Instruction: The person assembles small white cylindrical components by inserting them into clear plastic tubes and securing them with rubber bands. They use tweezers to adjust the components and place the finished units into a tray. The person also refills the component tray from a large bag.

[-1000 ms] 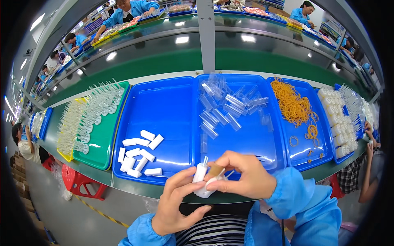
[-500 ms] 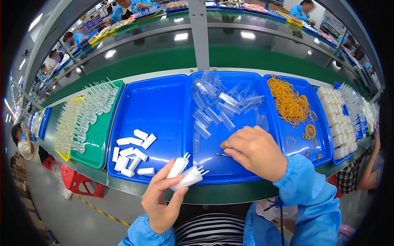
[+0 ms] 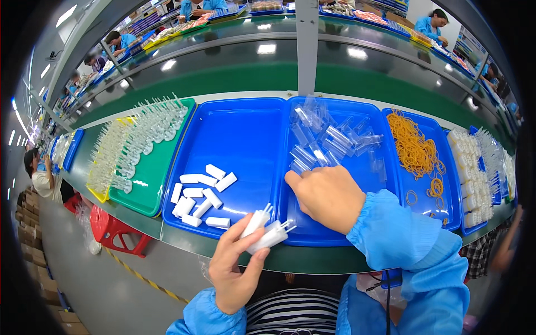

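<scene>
Above the near edge of the bench, my left hand [image 3: 237, 273] pinches two white plastic pieces [image 3: 269, 237] side by side, their thin prongs pointing up and to the right. My right hand [image 3: 328, 195] is curled, back of the hand up, over a blue tray [image 3: 304, 234] of clear plastic tubes [image 3: 338, 139]. Its thumb side is close to the nearest tubes; whether it touches them I cannot tell. The fingertips, and whatever they hold, are hidden beneath the hand. Left of it, a second blue tray [image 3: 234, 134] has several white blocks [image 3: 204, 198] lying in its near part.
At the right, a blue tray holds orange rubber bands [image 3: 413, 142]; beyond it stand white parts [image 3: 469, 173] in rows. Far left, a green tray [image 3: 151, 192] carries clear pronged parts [image 3: 139, 134]. A metal post [image 3: 307, 50] rises behind the trays. A red stool [image 3: 114, 229] stands below.
My right hand has moved forward toward the tubes, and the thin dark rod seen at its fingertips is now out of sight. My left hand keeps both white pieces. The view has shifted left.
</scene>
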Demonstrator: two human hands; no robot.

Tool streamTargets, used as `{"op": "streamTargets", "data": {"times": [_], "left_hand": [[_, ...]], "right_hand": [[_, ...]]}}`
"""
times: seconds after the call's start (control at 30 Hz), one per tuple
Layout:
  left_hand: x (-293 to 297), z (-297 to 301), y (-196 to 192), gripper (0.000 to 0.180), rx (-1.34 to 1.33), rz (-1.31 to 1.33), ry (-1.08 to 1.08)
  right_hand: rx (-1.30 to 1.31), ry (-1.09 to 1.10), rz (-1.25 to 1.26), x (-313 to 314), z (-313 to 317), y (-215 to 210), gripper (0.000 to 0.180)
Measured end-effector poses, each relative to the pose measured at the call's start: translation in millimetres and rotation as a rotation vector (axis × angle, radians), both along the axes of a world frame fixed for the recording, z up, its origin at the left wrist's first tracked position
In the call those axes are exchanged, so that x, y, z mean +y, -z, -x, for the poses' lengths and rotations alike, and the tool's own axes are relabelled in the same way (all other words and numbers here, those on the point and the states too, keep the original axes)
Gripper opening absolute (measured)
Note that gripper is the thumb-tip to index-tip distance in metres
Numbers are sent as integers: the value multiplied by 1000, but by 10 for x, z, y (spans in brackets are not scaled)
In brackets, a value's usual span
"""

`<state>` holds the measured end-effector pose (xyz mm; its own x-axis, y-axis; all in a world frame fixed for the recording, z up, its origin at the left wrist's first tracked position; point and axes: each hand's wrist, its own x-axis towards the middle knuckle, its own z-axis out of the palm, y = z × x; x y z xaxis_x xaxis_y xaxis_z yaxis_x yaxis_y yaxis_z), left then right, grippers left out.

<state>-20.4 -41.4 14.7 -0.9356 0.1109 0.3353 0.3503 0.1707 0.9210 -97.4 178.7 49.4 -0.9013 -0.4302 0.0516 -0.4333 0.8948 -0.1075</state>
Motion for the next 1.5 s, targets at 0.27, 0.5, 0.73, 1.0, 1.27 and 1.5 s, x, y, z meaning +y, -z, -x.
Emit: {"op": "streamTargets", "data": {"times": [0.27,0.5,0.73,1.0,1.27,1.5], "left_hand": [[5,5,9,33,2,-64,31],[44,-32,27,29,-89,-253,93],[173,-71,38,29,-96,-322,85],[161,-71,58,28,-2,-157,48],[170,-64,49,28,-9,-109,73],[259,-99,-16,24,44,-152,81]], "right_hand": [[-7,8,-53,-66,-12,1,29],[-369,201,1333,13,-324,-303,41],[-258,159,1444,-160,-734,-59,34],[-112,11,1460,-165,-760,145,35],[-271,39,1469,-28,-720,164,32],[-35,16,1541,-129,-887,212,35]]}}
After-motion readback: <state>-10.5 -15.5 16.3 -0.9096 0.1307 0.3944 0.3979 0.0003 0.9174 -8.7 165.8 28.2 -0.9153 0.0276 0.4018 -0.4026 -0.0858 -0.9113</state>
